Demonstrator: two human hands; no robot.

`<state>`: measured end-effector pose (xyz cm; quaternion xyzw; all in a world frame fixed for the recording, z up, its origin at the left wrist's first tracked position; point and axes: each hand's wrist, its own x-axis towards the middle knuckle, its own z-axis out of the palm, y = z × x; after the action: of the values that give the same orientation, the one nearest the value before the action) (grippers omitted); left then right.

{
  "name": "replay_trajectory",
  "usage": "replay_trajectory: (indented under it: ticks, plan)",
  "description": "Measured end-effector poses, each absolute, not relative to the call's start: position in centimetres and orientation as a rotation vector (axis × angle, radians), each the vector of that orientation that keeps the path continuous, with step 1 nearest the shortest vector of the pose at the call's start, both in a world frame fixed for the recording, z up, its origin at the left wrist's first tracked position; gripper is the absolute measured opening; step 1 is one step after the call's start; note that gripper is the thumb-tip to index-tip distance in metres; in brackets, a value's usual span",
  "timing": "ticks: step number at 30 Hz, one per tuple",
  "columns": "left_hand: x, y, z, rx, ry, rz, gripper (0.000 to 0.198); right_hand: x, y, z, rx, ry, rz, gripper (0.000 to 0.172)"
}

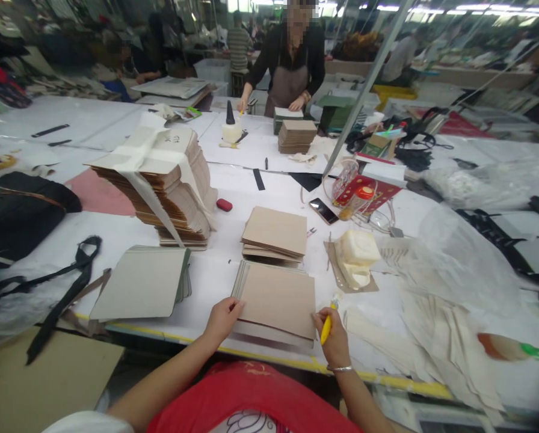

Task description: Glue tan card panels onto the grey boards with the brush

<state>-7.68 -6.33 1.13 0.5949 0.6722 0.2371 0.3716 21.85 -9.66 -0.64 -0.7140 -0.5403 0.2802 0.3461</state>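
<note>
One flat tan cardboard sheet (276,299): left hand (222,319) curled, gripping edge; right hand (335,343) closed round yellow pen-like tool (326,328); best kept square.

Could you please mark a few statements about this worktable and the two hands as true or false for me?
1. The right hand holds a yellow tool. True.
2. The left hand rests on the phone. False: it touches the left edge of the tan card; the phone lies farther back on the table.
3. The tied bundle is bound with a black strap. False: a white strip binds it.
4. A stack of grey boards lies left of the tan card. True.
5. The small red object lies on the tan card. False: it lies farther back, beside the tied bundle.
</note>
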Motion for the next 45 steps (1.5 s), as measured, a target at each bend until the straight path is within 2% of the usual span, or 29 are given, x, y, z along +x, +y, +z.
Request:
replay_trajectory:
  ticks: [12,27,33,45]
  plan:
    - [-8.7,-5.1,-0.9,1.433,1.716,0.449,0.037,21.0,-8.4,-1.4,-1.972,-1.475,0.639,0.032]
    - [-9.0,-4.1,-2.0,1.458,1.631,0.336,0.038,20.8,-7.9,-0.6,-2.085,-1.491,0.667,0.024]
    - [-8.9,-3.9,-1.7,1.450,1.686,0.323,0.031,20.7,-7.4,-0.5,-2.144,-1.530,0.677,0.027]
    - [-9.1,-2.8,0.4,1.560,1.801,0.086,0.027,20.0,-6.4,0.9,-2.389,-1.775,0.579,0.031]
